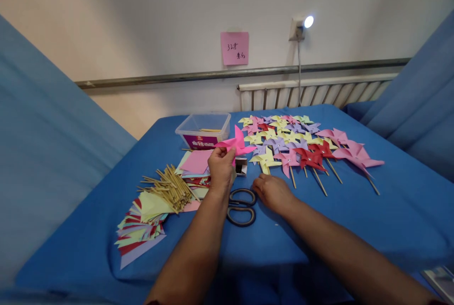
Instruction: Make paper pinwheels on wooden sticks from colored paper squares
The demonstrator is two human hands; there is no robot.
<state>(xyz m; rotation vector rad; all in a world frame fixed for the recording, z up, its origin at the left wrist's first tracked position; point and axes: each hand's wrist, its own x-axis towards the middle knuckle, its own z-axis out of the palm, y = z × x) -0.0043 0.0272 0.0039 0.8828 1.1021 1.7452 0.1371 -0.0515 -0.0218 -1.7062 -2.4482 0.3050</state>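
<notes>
My left hand (220, 169) pinches a bright pink paper pinwheel (237, 144), raised above the table. The folded blades are spread, and no stick shows on it. My right hand (273, 192) rests low over the blue cloth with its fingers curled together; whatever the fingertips hold is hidden. Between my forearms lies a pair of scissors (241, 208), its black handles showing and the blades mostly out of sight. Just beyond, a small open box (241, 167) with a dark inside sits close to both hands.
Several finished pinwheels (278, 145) on sticks cover the table's right rear. At left are a pile of thin sticks (168, 189), fanned paper pieces (142, 229) and stacked paper squares (195, 162). A clear plastic tub (203, 123) stands behind them. Blue curtains (53, 153) flank the table.
</notes>
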